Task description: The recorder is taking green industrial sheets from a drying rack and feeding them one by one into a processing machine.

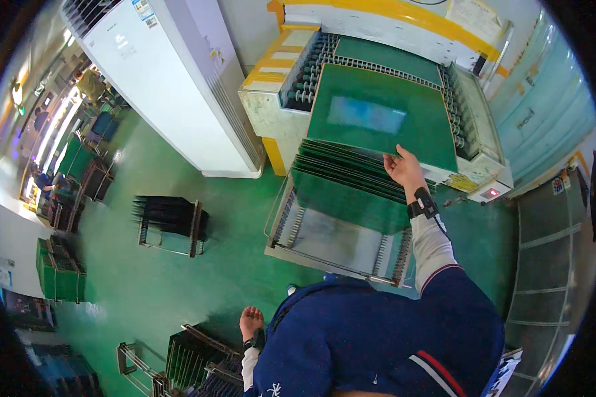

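Observation:
My right hand [404, 167] grips the near edge of a large green panel [384, 119], thumb on top and fingers under the edge. The panel is flat and glossy, with a thin copper-coloured rim and a bluish reflection. It lies tilted over the roller bed [306, 83] of a conveyor. Just below, a slotted metal rack [331, 231] holds several similar green panels [347, 198] standing close together on edge. Down at my left side hangs my left hand [251, 322], fingers loosely bent, holding nothing and apart from the racks.
Another green panel [391, 59] lies farther along the rollers. A tall white cabinet [172, 86] stands left of the conveyor. Racks of dark panels stand on the green floor, one mid-left [169, 218] and one lower left [198, 360]. A grey door-like panel [546, 264] is at right.

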Demonstrator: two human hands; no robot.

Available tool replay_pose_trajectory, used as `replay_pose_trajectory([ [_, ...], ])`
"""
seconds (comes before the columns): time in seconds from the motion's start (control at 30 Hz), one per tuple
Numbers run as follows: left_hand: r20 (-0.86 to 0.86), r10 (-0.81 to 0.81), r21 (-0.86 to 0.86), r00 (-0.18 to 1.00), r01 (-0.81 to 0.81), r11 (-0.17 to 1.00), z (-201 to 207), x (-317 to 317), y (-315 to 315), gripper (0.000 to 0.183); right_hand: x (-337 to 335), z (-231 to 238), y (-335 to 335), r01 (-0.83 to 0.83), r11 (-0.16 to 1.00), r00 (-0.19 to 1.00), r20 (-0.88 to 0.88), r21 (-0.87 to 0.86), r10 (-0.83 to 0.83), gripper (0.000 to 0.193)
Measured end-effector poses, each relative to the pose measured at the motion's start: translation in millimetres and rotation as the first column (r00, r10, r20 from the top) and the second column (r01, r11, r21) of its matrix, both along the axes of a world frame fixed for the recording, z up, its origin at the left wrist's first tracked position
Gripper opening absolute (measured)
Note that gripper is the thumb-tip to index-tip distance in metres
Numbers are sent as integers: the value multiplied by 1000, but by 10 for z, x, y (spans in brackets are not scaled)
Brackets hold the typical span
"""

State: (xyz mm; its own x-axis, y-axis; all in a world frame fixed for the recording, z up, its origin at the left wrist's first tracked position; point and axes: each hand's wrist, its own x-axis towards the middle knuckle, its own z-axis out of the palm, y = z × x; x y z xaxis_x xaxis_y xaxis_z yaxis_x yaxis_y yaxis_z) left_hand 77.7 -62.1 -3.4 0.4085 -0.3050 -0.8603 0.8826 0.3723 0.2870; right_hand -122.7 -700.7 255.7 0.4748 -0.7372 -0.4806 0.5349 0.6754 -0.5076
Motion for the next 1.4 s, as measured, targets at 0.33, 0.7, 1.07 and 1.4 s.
replay_pose_trajectory([
  [0.33, -11, -11, -52, 1000, 10, 999, 42, -4, -54, 11, 150, -145, -296, 82, 996, 995, 66, -23, -80, 25],
  [0.7, -37, 29, 52, 999, -27, 998, 112, -44, -155, 12, 188, -168, -380, 102, 994, 994, 42, -24, -101, 27],
  [1.07, 87, -65, -244, 994, 85, 966, 82, -55, -129, 15, 214, -120, -451, 65, 997, 996, -57, -49, -67, 30],
  [1.4, 27, -33, -57, 999, 35, 998, -88, -39, -115, 15, 204, -1, 137, -402, 857, 845, -492, -323, 211, 36],
])
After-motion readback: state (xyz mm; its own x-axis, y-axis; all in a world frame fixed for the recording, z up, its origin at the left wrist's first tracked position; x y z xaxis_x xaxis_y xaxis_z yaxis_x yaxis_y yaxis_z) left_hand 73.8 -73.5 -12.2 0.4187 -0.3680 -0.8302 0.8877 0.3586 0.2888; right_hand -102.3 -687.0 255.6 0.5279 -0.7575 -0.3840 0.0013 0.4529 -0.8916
